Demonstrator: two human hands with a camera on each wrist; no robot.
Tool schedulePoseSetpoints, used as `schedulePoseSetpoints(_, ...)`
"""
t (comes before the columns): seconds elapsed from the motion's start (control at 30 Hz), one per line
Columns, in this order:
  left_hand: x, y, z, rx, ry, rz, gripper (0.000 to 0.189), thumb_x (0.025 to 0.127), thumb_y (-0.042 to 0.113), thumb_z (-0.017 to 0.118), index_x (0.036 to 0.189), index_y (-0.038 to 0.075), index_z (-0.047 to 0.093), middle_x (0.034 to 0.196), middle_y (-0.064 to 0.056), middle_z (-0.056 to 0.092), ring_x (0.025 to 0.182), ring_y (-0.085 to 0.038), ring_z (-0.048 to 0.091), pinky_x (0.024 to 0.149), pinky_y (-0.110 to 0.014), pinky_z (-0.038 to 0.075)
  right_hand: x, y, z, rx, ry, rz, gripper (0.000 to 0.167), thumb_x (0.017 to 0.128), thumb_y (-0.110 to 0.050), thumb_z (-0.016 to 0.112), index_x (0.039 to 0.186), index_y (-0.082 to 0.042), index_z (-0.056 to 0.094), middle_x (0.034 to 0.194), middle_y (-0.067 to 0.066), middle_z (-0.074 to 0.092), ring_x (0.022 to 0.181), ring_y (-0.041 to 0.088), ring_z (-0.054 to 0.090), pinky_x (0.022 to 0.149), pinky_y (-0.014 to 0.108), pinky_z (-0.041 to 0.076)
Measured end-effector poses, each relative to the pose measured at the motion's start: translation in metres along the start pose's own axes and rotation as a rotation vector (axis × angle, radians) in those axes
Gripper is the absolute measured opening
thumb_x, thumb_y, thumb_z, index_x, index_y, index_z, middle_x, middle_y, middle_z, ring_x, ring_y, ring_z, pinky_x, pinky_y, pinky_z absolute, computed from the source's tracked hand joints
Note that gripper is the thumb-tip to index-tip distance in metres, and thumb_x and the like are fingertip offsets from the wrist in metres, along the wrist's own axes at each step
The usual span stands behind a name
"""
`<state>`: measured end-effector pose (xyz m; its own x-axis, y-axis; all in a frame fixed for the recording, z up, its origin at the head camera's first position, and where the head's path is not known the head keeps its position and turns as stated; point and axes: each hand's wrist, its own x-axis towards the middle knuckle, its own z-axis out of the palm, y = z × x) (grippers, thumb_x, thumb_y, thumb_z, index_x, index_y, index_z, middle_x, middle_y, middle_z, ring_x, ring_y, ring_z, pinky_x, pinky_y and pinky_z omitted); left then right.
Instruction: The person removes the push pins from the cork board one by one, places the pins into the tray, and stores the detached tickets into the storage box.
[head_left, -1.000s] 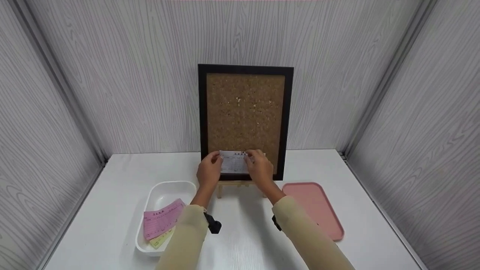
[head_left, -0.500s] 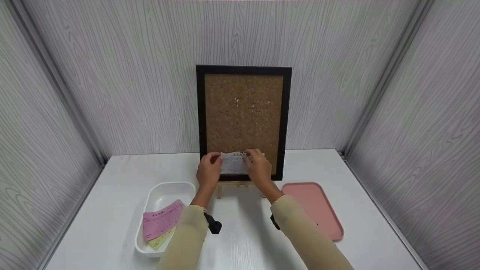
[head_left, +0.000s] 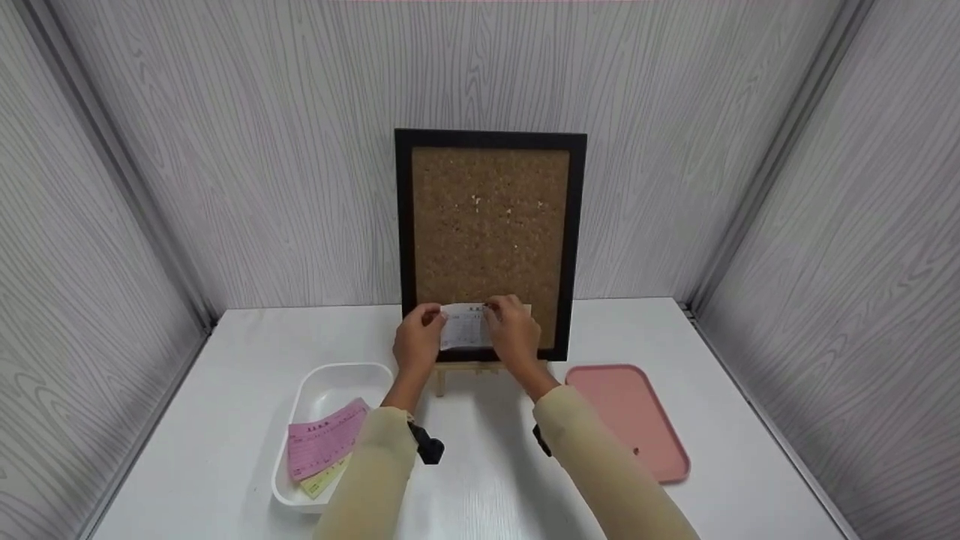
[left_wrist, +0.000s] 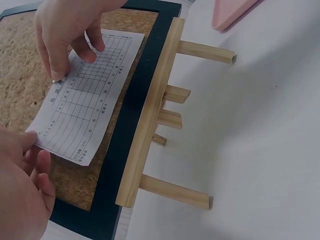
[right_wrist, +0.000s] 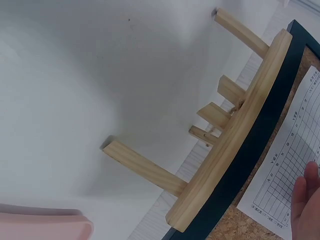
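A white printed form (head_left: 465, 327) lies against the lower part of a black-framed cork board (head_left: 487, 225). My left hand (head_left: 418, 341) pinches the form's left edge near its upper corner, thumb in front, as the left wrist view also shows. At the middle of the top edge, my right hand (head_left: 514, 330) holds a small push pin (left_wrist: 56, 81), mostly hidden by the fingertips. Its other fingers (left_wrist: 89, 54) hang curled over the form. The form's right part is covered by the right hand in the head view.
A small wooden easel (right_wrist: 235, 130) carries the board. At the left a white tray (head_left: 311, 382) contains a pink form (head_left: 326, 442) and a yellow one (head_left: 321, 480). A pink tray (head_left: 622, 397) at the right bears a small dark object (head_left: 636, 451).
My right hand has shifted slightly left along the form's top edge, its forearm moving left too and uncovering the small dark object in the pink tray. The left hand keeps its place.
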<state>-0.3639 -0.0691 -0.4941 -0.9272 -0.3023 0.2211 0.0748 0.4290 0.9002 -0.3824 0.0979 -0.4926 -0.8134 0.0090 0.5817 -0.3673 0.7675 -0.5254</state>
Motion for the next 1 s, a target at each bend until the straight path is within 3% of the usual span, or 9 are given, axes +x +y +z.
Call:
schedulePoseSetpoints(0.63, 0.004, 0.000, 0.001, -0.007, -0.002, -0.018, 0.019, 0.098, 0.028, 0.065, 0.110, 0.016, 0.073, 0.105, -0.003, 0.073, 0.094, -0.021, 0.066, 0.082, -0.040, 0.049, 0.002, 0.002, 0.007, 0.002, 0.037, -0.021, 0.007, 0.096, -0.019, 0.070, 0.099, -0.015, 0.065, 0.095, 0.001, 0.063, 0.083, 0.017, 0.065, 0.068, 0.041, 0.052)
schedulePoseSetpoints(1.0, 0.004, -0.001, 0.002, -0.010, 0.005, -0.040, 0.018, 0.098, 0.026, 0.065, 0.109, 0.015, 0.073, 0.104, -0.004, 0.073, 0.093, -0.021, 0.065, 0.083, -0.039, 0.050, -0.004, 0.000, 0.014, 0.026, 0.122, -0.061, 0.015, 0.095, -0.017, 0.071, 0.110, -0.013, 0.069, 0.103, 0.004, 0.064, 0.089, 0.021, 0.068, 0.071, 0.043, 0.055)
